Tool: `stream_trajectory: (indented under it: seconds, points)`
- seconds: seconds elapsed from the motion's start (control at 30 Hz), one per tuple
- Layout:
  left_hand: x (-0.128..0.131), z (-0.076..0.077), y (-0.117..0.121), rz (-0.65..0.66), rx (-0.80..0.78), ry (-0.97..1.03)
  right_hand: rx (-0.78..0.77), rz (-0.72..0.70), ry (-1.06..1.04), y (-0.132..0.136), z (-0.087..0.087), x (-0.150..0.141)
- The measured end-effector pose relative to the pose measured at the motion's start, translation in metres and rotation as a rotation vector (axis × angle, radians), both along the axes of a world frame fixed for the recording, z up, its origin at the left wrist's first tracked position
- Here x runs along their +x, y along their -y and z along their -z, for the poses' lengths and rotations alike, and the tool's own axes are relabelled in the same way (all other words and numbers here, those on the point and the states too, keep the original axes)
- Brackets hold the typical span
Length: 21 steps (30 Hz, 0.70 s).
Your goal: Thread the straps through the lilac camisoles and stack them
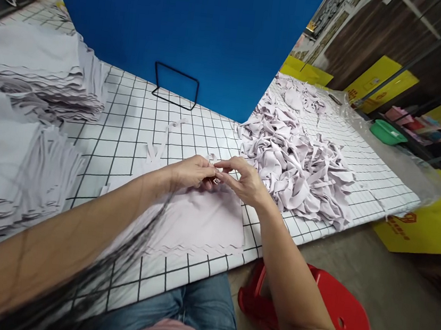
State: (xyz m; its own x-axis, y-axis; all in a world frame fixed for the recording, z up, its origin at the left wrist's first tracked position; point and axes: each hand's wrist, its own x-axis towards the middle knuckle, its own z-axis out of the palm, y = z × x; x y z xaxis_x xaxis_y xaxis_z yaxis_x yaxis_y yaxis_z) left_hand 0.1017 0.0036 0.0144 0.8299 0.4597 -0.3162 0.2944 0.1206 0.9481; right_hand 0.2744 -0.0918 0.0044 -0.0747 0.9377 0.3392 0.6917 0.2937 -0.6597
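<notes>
A pale pink piece of fabric (201,219) with a wavy lower edge, like a garment with thin straps, lies on the table in front of me. My left hand (196,173) is closed in a pinch at its upper edge. Facing it, my right hand (244,183) pinches with thumb and forefinger, the fingertips of both hands meeting. Between them shows a small, light, shiny bit (216,180), too small to name. Pale strap ends (158,152) stretch over the table beyond my left wrist.
Stacks of folded pale fabric (25,55) stand at the left. A heap of crumpled pale pieces (297,163) lies at the right on the grid-patterned cloth (126,102). A large blue panel (190,22) and a black wire frame (176,85) are ahead. A red stool (341,313) stands at lower right.
</notes>
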Motion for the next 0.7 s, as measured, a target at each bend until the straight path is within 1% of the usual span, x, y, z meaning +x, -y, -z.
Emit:
stream_trajectory:
  seconds: [0.07,0.13,0.3,0.47,0.63,0.7]
  points:
    - [-0.002,0.0,-0.001,0.033,0.011,0.019,0.03,0.04,-0.012,0.001,0.001,0.0]
    - [-0.003,0.001,-0.001,0.049,0.064,0.027,0.04,0.064,-0.029,0.002,0.003,-0.001]
    - [-0.002,0.003,0.004,-0.014,0.226,-0.018,0.02,0.045,-0.082,0.003,0.006,-0.002]
    - [-0.002,0.002,0.005,-0.046,0.284,-0.042,0.008,0.031,-0.093,0.004,0.006,0.0]
    - [-0.003,-0.004,0.003,-0.047,0.559,-0.114,-0.035,-0.006,-0.047,0.005,0.006,0.0]
    - [-0.003,-0.008,0.004,-0.033,0.631,-0.142,-0.022,-0.002,0.001,0.004,0.006,-0.001]
